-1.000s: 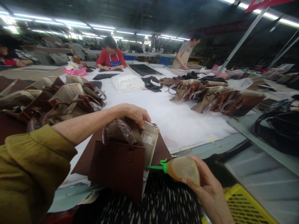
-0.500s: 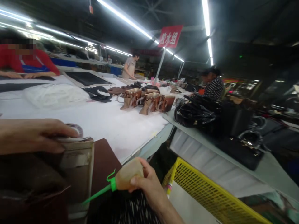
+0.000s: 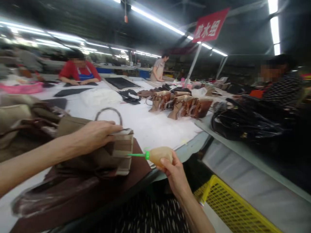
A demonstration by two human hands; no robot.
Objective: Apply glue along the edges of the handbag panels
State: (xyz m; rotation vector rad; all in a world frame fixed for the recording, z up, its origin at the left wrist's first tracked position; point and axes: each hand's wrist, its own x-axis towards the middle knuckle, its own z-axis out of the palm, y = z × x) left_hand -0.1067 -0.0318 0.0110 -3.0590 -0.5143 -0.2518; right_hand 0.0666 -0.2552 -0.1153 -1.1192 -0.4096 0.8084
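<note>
Single head-worn view, set at the near edge of the white worktable (image 3: 155, 126), looked forward and slightly down across it toward the far side of the hall, tilted off level. Nearest lay the left hand (image 3: 96, 134) and right hand (image 3: 173, 173); farthest, the red hanging sign (image 3: 210, 26). No second view shared the scene.

I see a brown leather handbag with a beige side panel (image 3: 121, 152) lying on its side at the near left of the white table, its looped handle raised behind. Just right of it, a translucent amber squeeze bottle with a green nozzle (image 3: 159, 155) points left, its tip touching the panel.
</note>
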